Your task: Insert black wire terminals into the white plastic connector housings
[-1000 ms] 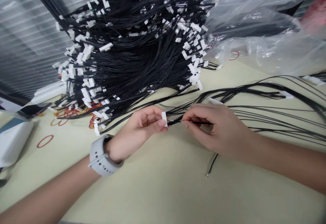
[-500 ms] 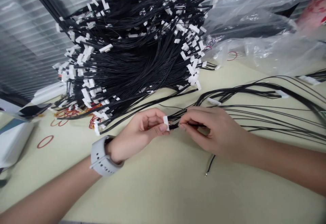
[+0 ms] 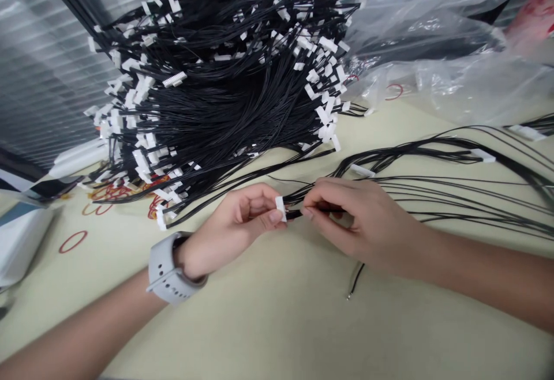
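Observation:
Between the thumb and fingers of my left hand [image 3: 242, 215] is a small white connector housing [image 3: 281, 208], with black wires leading out of its right side. Just right of it, my right hand [image 3: 366, 221] pinches a thin black wire [image 3: 295, 214] close to the housing; the fingertips cover its exact end. More black wires [image 3: 459, 204] run out to the right behind my right hand. Below that hand hangs a loose wire end with a small metal terminal [image 3: 349, 296].
A large heap of black wire harnesses [image 3: 242, 103] with white connectors stands at the back. Red rubber bands [image 3: 73, 241] lie at the left, near a white box [image 3: 23, 247]. Clear plastic bags [image 3: 459, 80] are at the back right. Another white connector [image 3: 362, 170] rests behind my right hand.
Both hands keep nearly the same pose, fingers close together at the connector. The view has shifted slightly; nothing is let go or newly taken.

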`<state>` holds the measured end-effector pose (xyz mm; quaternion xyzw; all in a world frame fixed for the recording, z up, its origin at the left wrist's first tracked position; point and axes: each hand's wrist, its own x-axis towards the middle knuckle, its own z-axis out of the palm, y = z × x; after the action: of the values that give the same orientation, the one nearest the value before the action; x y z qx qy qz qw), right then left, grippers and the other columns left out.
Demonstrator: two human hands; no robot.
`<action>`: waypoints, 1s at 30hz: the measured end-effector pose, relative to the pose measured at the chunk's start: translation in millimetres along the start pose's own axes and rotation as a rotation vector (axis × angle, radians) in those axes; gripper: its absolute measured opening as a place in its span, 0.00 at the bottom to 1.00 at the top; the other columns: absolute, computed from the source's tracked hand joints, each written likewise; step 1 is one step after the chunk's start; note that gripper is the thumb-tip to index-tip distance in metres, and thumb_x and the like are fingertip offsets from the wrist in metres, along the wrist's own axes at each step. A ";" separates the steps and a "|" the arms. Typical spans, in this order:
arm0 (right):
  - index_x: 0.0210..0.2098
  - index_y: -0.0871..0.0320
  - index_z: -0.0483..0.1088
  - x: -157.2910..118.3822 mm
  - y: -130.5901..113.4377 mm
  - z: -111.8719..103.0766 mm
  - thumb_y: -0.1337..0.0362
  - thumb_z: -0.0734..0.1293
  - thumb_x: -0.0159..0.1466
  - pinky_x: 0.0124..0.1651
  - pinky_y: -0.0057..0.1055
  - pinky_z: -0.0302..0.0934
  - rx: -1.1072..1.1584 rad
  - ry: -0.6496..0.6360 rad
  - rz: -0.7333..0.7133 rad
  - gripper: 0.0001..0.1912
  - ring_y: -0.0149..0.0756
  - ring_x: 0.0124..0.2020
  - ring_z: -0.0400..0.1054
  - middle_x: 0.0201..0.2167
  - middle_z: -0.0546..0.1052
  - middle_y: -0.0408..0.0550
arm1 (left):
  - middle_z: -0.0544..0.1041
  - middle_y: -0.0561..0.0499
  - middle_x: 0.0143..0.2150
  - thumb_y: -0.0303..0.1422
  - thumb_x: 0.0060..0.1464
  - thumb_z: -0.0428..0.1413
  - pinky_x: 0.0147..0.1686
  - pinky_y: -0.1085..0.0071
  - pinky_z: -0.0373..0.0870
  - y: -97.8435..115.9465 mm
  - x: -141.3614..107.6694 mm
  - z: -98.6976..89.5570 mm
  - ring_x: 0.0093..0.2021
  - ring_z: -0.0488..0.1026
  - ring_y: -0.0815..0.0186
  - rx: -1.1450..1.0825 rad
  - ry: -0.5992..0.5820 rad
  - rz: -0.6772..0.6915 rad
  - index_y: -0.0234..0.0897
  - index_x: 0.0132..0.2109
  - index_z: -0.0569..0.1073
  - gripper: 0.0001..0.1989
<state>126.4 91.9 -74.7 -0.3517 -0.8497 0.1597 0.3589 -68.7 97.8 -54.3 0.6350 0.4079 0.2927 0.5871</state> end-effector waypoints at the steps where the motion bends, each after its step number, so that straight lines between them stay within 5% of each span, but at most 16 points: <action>1: 0.29 0.60 0.65 -0.1 0.7 0.5 0.74 0.60 0.58 0.25 0.23 0.50 -0.001 -0.003 -0.006 0.05 0.24 0.22 0.56 0.24 0.67 0.40 | 0.71 0.54 0.27 0.25 0.53 0.55 0.33 0.76 0.66 0.2 -0.1 0.5 0.30 0.69 0.72 0.017 0.001 0.004 0.33 0.34 0.70 0.00; 20: 0.28 0.61 0.63 -3.1 0.6 9.0 0.72 0.58 0.61 0.24 0.24 0.49 -0.092 0.021 -0.122 0.06 0.25 0.22 0.57 0.23 0.67 0.42 | 0.70 0.55 0.27 0.25 0.55 0.51 0.28 0.77 0.61 -4.8 -6.1 12.4 0.28 0.67 0.72 0.311 0.069 0.162 0.36 0.34 0.66 0.03; 30: 0.26 0.60 0.60 1.1 -2.7 5.3 0.71 0.59 0.59 0.25 0.24 0.47 -0.004 -0.025 0.073 0.05 0.24 0.21 0.54 0.21 0.63 0.39 | 0.69 0.54 0.28 0.25 0.55 0.50 0.28 0.75 0.61 -3.3 0.2 10.4 0.29 0.65 0.70 0.426 0.082 0.167 0.35 0.34 0.66 0.02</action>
<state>120.7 90.7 -76.4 -0.3814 -0.8409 0.1752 0.3415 -60.3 92.7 -59.0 0.7637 0.4301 0.2729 0.3966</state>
